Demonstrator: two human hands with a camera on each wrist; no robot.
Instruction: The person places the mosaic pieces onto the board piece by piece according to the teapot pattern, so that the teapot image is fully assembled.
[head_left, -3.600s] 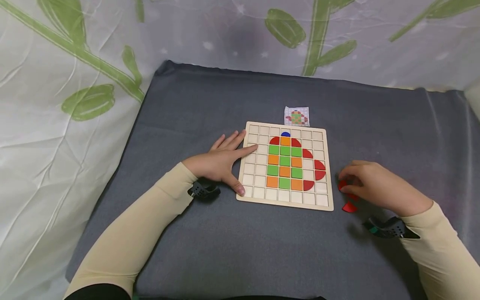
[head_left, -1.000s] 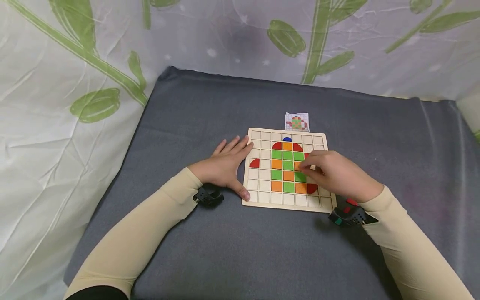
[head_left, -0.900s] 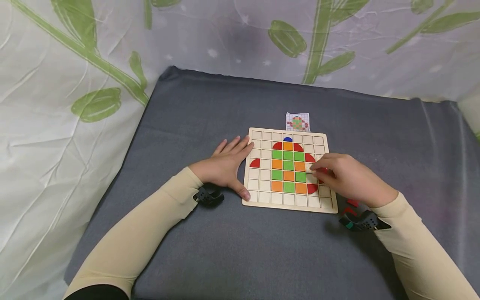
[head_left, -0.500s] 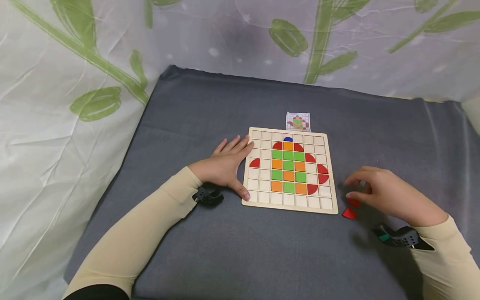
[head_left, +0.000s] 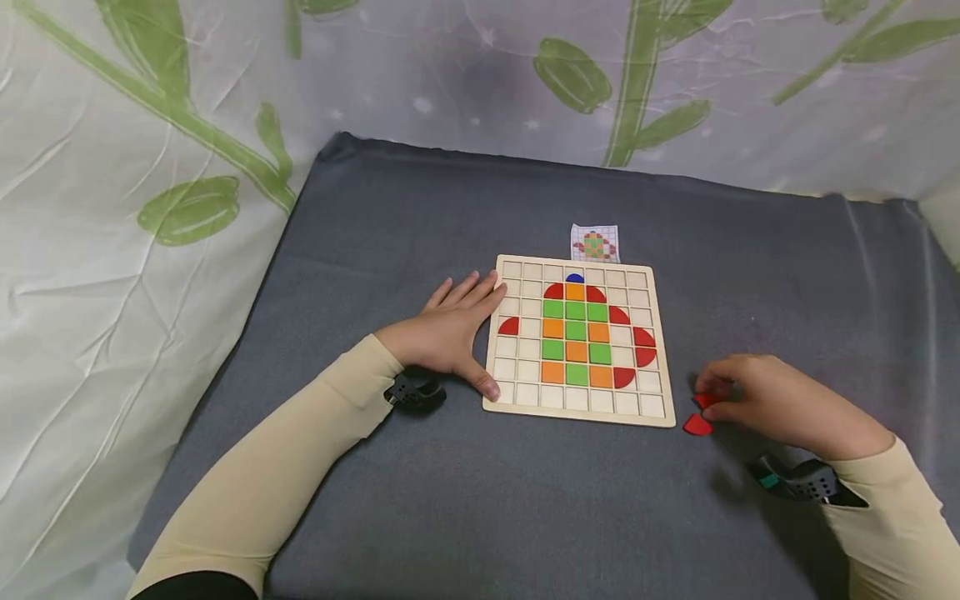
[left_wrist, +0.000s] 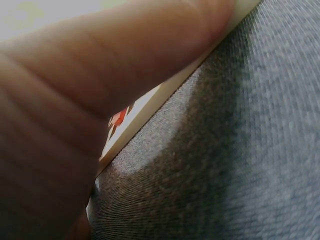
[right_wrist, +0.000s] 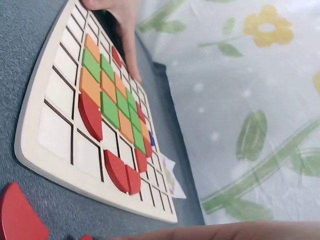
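A square wooden grid board (head_left: 534, 402) lies on the cloth, set with green, orange, red and blue tiles. My left hand (head_left: 442, 337) is spread at its left edge, thumb at the lower left corner and fingertips on the upper left rim. A lone red quarter-circle tile (head_left: 508, 326) sits in the left column. Right of the board, my right hand (head_left: 772, 404) pinches another red quarter-circle tile (head_left: 706, 401) between thumb and fingers, low over the cloth. Just below it lies a loose red tile (head_left: 697, 425), also at the lower left of the right wrist view.
A small printed pattern card (head_left: 595, 242) lies against the board's far edge. Grey cloth (head_left: 450, 500) covers the table. Pale curtains with a green leaf print (head_left: 480, 83) stand behind and on the left.
A red tile has come to the board's left column. My right hand went from over the board back to the loose tiles on the right and took hold of one. The left hand stays put.
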